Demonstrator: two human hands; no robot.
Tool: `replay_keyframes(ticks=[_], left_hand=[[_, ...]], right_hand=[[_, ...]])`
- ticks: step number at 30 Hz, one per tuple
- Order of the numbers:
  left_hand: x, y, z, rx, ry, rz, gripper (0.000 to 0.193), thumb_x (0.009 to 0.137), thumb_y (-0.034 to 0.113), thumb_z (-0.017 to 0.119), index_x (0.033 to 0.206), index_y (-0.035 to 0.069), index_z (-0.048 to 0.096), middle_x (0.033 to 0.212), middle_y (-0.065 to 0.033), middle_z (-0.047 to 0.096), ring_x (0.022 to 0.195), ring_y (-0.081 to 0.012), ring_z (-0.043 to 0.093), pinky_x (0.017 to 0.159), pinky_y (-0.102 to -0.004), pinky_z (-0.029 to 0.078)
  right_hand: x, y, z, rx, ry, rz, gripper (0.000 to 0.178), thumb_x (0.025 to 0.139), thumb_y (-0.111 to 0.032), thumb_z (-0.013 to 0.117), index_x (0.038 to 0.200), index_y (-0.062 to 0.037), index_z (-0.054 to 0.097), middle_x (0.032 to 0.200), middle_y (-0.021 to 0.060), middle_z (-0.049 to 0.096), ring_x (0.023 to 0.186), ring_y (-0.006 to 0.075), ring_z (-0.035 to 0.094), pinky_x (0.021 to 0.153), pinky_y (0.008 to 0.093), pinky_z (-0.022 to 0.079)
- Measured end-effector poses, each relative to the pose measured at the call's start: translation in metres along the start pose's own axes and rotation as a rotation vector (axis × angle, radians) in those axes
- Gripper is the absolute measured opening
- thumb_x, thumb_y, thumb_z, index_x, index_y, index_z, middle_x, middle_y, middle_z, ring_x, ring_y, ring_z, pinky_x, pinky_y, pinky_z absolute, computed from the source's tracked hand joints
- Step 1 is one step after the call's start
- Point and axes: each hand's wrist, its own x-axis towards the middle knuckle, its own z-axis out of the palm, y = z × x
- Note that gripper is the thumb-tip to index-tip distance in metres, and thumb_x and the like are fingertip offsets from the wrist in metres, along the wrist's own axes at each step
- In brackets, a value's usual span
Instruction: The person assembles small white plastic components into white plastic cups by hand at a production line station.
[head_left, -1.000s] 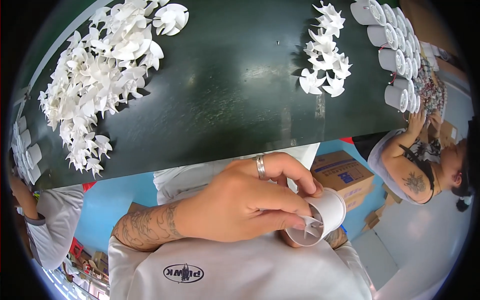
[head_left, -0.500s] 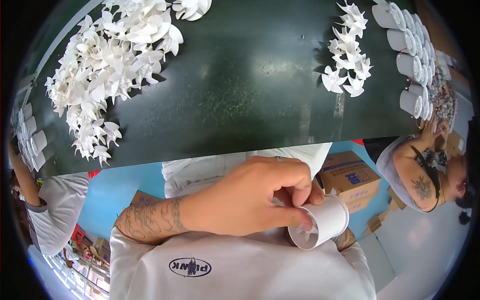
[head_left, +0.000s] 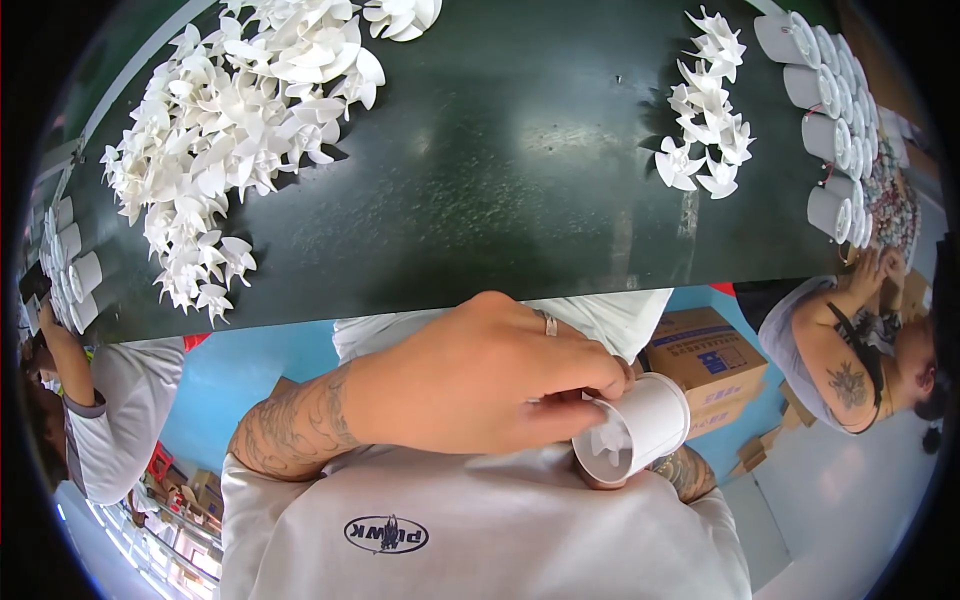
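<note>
Okay so the white cup [head_left: 655,425] is tipped sideways just short of the worktop [head_left: 480,240] edge, with a broad dark green stretch of surface beyond it. Far left of the cup there's a big heap of fan blades [head_left: 235,130], a smaller cluster [head_left: 705,110] beyond it to the right, and stacked white housings [head_left: 828,140] further right. Blades look like thin, curved, petal-ish plastic; cup's smooth with a flared rim. A small bladed piece [head_left: 607,438] sits inside, kinda blurry. Left hand [head_left: 485,375] has its fingers bunched at the cup's mouth, can't tell if they're pinching anything. Right hand [head_left: 606,484] is gripping the cup from underneath, mostly hidden.
</note>
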Motion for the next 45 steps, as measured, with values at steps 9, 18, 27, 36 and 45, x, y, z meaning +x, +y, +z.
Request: replay_keyframes(ticks=[9,18,27,36,45], left_hand=[[0.002,0.005,0.008,-0.452,-0.061,-0.288,0.036,0.070,0.004,0.079,0.092,0.003,0.051,0.095,-0.0066,0.056,0.078,-0.0153,0.062,0.065,-0.0280,0.058],[0.001,-0.002,0.001,-0.206,0.011,-0.051,0.022,0.072,0.001,0.075,0.088,0.004,0.060,0.081,-0.0042,0.063,0.065,-0.0161,0.065,0.059,-0.0263,0.056],[-0.001,-0.006,0.015,-0.625,-0.006,-0.292,0.031,0.075,0.007,0.081,0.095,0.003,0.057,0.094,-0.0044,0.058,0.085,-0.0119,0.062,0.066,-0.0261,0.057],[-0.005,-0.007,0.019,-0.441,0.182,-0.119,0.054,0.071,0.011,0.084,0.117,0.001,0.057,0.104,-0.0089,0.056,0.093,-0.0165,0.060,0.076,-0.0275,0.057],[0.014,0.008,-0.035,0.754,0.473,-0.175,0.060,0.063,0.005,0.079,0.120,0.004,0.060,0.098,-0.0089,0.058,0.081,-0.0240,0.062,0.064,-0.0338,0.053]], right_hand=[[0.004,-0.012,-0.005,-0.743,0.054,-0.051,0.061,0.063,-0.010,0.086,0.114,-0.0115,0.052,0.107,0.0042,0.052,0.082,0.0187,0.055,0.068,0.0341,0.050],[-0.001,-0.007,-0.020,-1.218,0.086,-0.260,0.078,0.050,-0.003,0.090,0.113,-0.0109,0.046,0.115,0.0035,0.046,0.104,0.0175,0.049,0.086,0.0269,0.046],[0.002,0.002,-0.008,-0.948,0.120,-0.388,0.081,0.049,-0.004,0.092,0.112,-0.0124,0.042,0.117,0.0029,0.047,0.112,0.0141,0.047,0.092,0.0274,0.043],[0.031,-0.021,0.021,-0.275,-0.461,0.023,0.037,0.094,-0.024,0.055,0.127,-0.0107,0.047,0.090,0.0083,0.059,0.063,0.0167,0.055,0.049,0.0303,0.039],[0.057,-0.033,0.111,-1.843,0.310,-1.434,0.035,0.095,-0.010,0.055,0.128,0.0006,0.053,0.109,0.0134,0.060,0.092,0.0236,0.064,0.067,0.0321,0.056]])
